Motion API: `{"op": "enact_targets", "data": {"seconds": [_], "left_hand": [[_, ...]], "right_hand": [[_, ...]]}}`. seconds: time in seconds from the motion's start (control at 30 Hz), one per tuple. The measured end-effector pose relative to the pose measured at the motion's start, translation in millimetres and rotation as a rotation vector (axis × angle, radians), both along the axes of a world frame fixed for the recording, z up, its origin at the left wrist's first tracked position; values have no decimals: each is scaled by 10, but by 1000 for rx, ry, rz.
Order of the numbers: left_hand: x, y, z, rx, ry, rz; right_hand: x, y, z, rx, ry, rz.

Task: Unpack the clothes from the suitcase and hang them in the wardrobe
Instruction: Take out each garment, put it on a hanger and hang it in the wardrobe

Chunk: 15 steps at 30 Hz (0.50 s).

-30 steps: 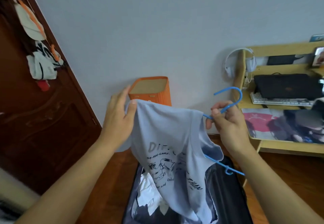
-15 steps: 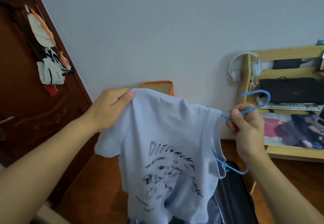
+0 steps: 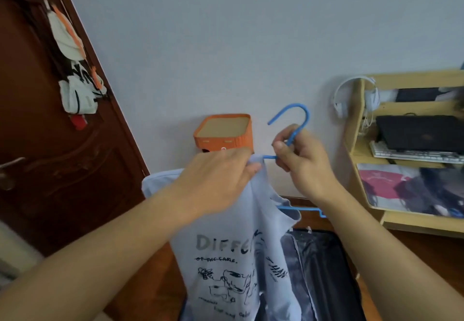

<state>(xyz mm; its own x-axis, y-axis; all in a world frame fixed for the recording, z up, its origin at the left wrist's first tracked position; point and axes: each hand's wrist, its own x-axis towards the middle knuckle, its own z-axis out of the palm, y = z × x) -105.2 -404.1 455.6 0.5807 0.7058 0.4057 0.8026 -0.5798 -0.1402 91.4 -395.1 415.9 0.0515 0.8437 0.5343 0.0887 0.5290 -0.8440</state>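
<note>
Our right hand (image 3: 298, 162) grips the blue hanger (image 3: 292, 130) at one o'clock, steadying it while our left hand (image 3: 218, 177) pinches the shirt (image 3: 226, 258) collar onto it.

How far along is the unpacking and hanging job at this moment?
Done: the light blue printed T-shirt is out of the open black suitcase. In hand: the left hand pulls its neck over the blue plastic hanger, gripped by the right hand. Left: hanging it up; the wardrobe isn't visible.
</note>
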Motion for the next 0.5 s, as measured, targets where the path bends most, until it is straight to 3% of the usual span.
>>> {"op": "enact_targets", "data": {"seconds": [0.13, 0.2, 0.3, 0.37, 0.43, 0.5], "left_hand": [[151, 91, -43, 18, -108, -48], [98, 112, -28, 17, -135, -51], [-9, 140, -39, -3, -178, -12], [-77, 154, -22, 1, -205, -9], [-107, 166, -2, 4, -237, -32], [-111, 189, -16, 23, -237, -53]], "right_hand": [[-21, 77, 130, 41, -255, -87], [68, 31, 87, 212, -389, -290], [99, -301, -303, 333, -236, -552], [-46, -488, -784, 200, -244, -517], [-202, -484, -1152, 0, -311, -343], [-283, -333, -1240, -58, -271, -177]]}}
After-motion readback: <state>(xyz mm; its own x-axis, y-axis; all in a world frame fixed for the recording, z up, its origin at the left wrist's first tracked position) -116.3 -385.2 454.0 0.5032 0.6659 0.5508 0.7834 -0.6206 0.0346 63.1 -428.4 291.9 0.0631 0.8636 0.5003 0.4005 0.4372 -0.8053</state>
